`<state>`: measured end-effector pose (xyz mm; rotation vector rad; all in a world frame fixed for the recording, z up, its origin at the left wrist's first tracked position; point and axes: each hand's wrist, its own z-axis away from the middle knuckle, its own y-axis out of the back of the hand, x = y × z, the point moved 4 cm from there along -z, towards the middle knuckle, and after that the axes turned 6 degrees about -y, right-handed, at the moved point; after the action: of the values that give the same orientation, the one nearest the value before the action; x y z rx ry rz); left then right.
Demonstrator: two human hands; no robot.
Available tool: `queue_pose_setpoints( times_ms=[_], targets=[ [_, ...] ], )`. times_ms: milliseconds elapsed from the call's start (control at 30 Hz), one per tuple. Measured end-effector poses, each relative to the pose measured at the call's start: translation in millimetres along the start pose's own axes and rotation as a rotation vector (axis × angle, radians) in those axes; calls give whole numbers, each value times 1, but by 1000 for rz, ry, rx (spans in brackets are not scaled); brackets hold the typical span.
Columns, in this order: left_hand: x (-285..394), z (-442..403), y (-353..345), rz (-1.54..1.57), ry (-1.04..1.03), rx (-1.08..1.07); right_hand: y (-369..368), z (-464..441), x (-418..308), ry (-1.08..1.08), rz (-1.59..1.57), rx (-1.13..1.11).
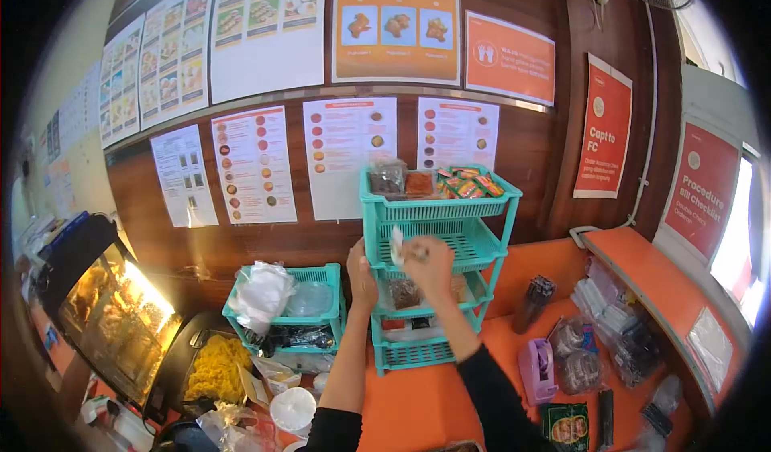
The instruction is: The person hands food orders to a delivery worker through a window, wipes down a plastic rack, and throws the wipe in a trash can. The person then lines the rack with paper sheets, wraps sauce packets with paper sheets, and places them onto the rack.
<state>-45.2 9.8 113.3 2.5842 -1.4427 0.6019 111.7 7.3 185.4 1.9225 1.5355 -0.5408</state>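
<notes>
A teal plastic tiered rack (504, 247) stands on the orange counter against the wood wall. At its left side, my left hand (362, 277) grips the post near the second tier. My right hand (430, 265) is closed around a crumpled white cloth or tissue (397, 245), held over the front of the second tier and slightly blurred. That second tier's slatted floor (462, 241) shows bare behind my hand. On the top tier lie dark packets (388, 179), a pack of reddish contents (419, 183) and several small green-and-red sachets (470, 184). Brown packets (404, 293) sit a tier below.
To the left are a smaller teal rack (328, 275) with plastic bags (263, 290), a lit food warmer (120, 315) and yellow food (217, 369). A purple tape dispenser (540, 372) and bagged items (578, 355) stand right, below an orange ledge (658, 291).
</notes>
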Motion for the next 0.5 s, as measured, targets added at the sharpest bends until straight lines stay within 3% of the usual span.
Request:
queue_pose_setpoints(
  times_ms=[33, 67, 100, 133, 233, 367, 500],
  targets=[
    [-5, 1, -3, 0, -7, 7, -1, 20, -5, 75, -27, 52],
    [-9, 3, -7, 207, 98, 33, -7, 35, -9, 77, -26, 53],
    [-13, 6, -10, 413, 206, 54, -15, 51, -20, 228, 67, 118],
    [-15, -2, -8, 323, 178, -126, -19, 59, -28, 379, 160, 183],
    [-13, 6, -3, 244, 150, 4, -24, 62, -18, 443, 270, 212],
    [-19, 5, 2, 135, 145, -43, 11, 53, 9, 362, 503, 274],
    [-3, 2, -12, 319, 223, 104, 16, 51, 18, 377, 471, 333]
  ],
)
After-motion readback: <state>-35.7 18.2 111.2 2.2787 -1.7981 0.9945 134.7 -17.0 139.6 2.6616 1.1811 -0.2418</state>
